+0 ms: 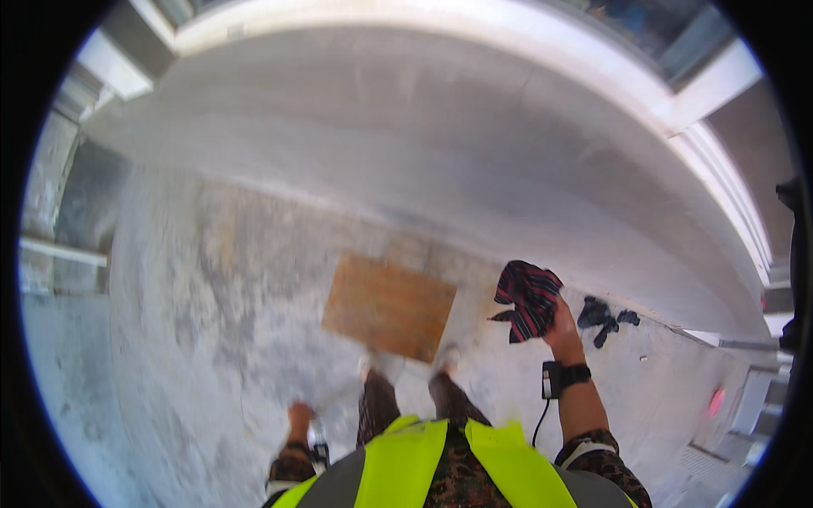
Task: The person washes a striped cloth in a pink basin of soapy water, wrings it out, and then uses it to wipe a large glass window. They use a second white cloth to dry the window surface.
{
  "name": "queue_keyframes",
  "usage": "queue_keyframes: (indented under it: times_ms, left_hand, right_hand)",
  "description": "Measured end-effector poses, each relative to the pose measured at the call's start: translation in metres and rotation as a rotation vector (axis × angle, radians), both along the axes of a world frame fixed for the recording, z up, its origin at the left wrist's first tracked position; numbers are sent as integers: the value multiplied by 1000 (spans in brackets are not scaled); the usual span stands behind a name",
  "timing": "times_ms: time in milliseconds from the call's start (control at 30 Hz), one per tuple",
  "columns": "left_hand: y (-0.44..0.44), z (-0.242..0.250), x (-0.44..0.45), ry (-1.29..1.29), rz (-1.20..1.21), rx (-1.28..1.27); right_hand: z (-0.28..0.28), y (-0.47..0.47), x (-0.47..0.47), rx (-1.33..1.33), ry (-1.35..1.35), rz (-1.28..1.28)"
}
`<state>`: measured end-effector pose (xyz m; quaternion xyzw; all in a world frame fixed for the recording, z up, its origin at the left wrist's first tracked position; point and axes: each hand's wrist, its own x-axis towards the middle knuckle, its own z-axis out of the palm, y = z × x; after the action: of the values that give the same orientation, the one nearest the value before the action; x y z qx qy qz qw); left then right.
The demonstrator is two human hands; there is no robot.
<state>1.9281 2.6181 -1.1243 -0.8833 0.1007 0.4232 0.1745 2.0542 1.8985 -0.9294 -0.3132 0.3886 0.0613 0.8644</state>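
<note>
My right hand (563, 330) grips a crumpled dark cloth with red and pale stripes (528, 298), held out over the floor to the right. Most of that hand's fingers are hidden behind the cloth. Low on the left side, my left hand (300, 414) hangs beside my body. It is small and blurred, so its grip cannot be made out. A rectangular brown wooden board (390, 306) lies just ahead of my feet, between the two hands and farther forward.
A plain grey wall (406, 133) rises from the concrete floor (209, 330) in front. Dark crumpled cloth or plastic (597, 315) lies near the wall's foot at right. Farther right is a pink object (716, 402). White-framed openings (718, 95) stand above the wall.
</note>
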Motion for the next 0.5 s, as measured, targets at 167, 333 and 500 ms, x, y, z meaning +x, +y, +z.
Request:
queue_keyframes:
  times_ms: [167,333,500]
  left_hand:
    - [36,24,5,286,-147,-111]
    - [72,7,165,-64,-156,-222]
    - [84,76,359,-767,492,-713]
  right_hand:
    - [59,33,28,-468,66,124]
    - [118,101,37,-463,-205,-180]
    - [188,159,41,-555,-202,-394]
